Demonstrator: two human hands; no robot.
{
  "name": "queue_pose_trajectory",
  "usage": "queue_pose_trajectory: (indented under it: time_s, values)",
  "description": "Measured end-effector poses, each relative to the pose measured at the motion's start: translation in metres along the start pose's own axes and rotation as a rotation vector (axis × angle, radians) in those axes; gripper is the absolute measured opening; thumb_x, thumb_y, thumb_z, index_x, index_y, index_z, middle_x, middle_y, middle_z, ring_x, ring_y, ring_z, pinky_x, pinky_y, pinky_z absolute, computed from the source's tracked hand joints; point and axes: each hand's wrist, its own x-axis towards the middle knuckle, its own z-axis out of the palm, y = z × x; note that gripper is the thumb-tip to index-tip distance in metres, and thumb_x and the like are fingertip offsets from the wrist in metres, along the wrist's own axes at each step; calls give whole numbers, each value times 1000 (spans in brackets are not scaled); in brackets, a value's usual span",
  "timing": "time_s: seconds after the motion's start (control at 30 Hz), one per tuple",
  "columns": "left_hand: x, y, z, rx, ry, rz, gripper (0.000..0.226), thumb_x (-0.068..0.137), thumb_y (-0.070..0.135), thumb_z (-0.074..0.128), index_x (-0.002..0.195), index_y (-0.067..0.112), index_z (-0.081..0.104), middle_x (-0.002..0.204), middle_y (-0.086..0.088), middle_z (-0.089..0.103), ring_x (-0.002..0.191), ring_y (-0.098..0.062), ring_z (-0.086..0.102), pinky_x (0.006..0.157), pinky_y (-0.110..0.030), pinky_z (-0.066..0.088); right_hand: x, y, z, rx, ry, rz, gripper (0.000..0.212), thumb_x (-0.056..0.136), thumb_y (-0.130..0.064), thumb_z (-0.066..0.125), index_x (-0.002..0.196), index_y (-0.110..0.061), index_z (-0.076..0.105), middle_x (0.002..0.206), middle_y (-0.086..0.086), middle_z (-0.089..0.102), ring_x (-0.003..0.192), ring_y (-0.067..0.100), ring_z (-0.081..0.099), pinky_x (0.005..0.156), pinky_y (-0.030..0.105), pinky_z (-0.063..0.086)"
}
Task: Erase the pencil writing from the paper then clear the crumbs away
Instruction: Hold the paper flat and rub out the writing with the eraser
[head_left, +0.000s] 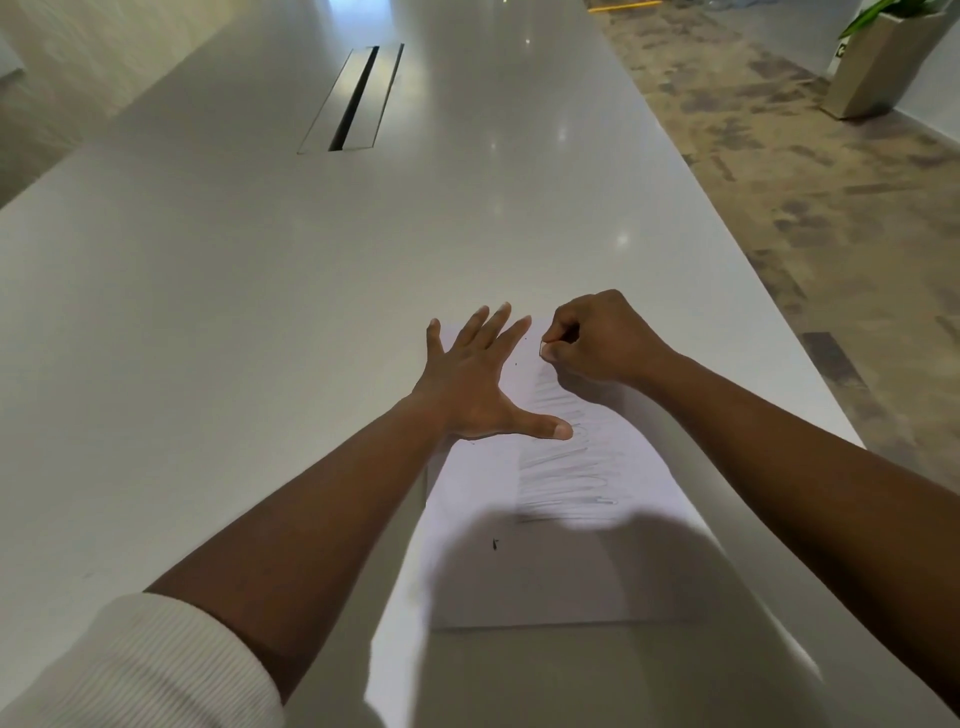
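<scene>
- The paper (519, 571) lies flat on the white counter (260, 312), near the person and toward the counter's right edge, its long side running away from the viewer.
- The pencil writing (566, 478), a band of grey scribble, runs down the right-middle of the sheet; most of it looks unerased, so the task seems to be at an early stage.
- The left hand (470, 382) is spread flat, fingers splayed, over the sheet's far left corner, partly on the counter. Its grip is released and holds nothing; the hand is likely there to pin the sheet so it will not slide or crumple under rubbing.
- The right hand (597, 340) is clenched at the far end of the scribble, thumb and fingers pinching a small pale eraser (544, 349), only a corner of which shows. Starting at the far end would let strokes work back toward the body.
- A few dark specks sit on the sheet, the largest crumb (494, 543) in the shadow near the viewer; these will need brushing off later.
</scene>
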Motion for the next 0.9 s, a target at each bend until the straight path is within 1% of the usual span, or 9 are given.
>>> queue_pose_trajectory:
  time_s: [0.1,0.27,0.4,0.53,0.6,0.7,0.73,0.83,0.9]
  values:
    - [0,0,0,-1,1,2,148,42,113,38,163,40,-4,172,12,-15,155,-8,-21,119,-65,-17,1,-1,1,-16,-12,11,3,81,-13,74,79,-11,74,71,-14,61,65,1,57,62,13,42]
    - [0,-1,0,-6,6,6,148,42,113,37,163,40,-4,171,12,-15,155,-7,-22,119,-65,-17,0,-4,1,-37,-20,12,3,82,-12,73,79,-11,73,76,-9,60,69,6,55,63,15,40]
    - [2,-1,0,-5,6,16,148,42,113,38,163,39,-3,172,11,-13,155,-9,-22,119,-66,-17,-2,-3,1,-36,-15,-7,2,82,-10,73,81,-9,73,78,-7,61,74,10,57,71,22,46]
    - [4,1,-4,55,10,37,150,42,114,32,165,34,-1,172,9,-12,153,-12,-29,116,-70,-18,-2,-2,2,-27,-10,-8,3,82,-11,72,79,-9,73,78,-5,63,69,7,56,67,20,43]
    - [6,4,-5,68,12,67,149,44,114,31,165,33,0,172,10,-11,154,-13,-29,116,-70,-18,-3,-2,2,-26,-7,-7,6,82,-10,72,76,-9,71,76,-5,64,67,7,55,64,19,42]
    - [11,10,-4,8,7,103,144,49,112,37,165,34,2,173,12,-6,155,-11,-24,118,-66,-20,-3,-3,2,-34,-5,-11,18,82,-9,70,65,-13,63,70,-2,62,66,11,55,59,17,40]
    - [12,11,-2,-15,6,107,142,50,111,38,165,34,2,172,13,-5,155,-9,-22,119,-65,-19,-4,-3,2,-26,-4,-9,20,82,-8,70,65,-15,62,70,-1,63,67,13,57,59,18,40]
    - [13,9,2,-38,19,106,142,52,110,37,165,32,2,172,15,-3,156,-4,-16,122,-59,-16,-5,-3,3,7,6,9,14,82,-8,71,69,-13,66,77,2,68,71,14,60,63,19,41]
    - [13,7,4,-46,28,101,144,49,112,34,165,32,3,172,17,-3,156,-1,-13,124,-55,-13,-5,-3,4,8,22,12,15,82,-8,71,69,-14,66,78,2,69,70,13,59,63,19,40]
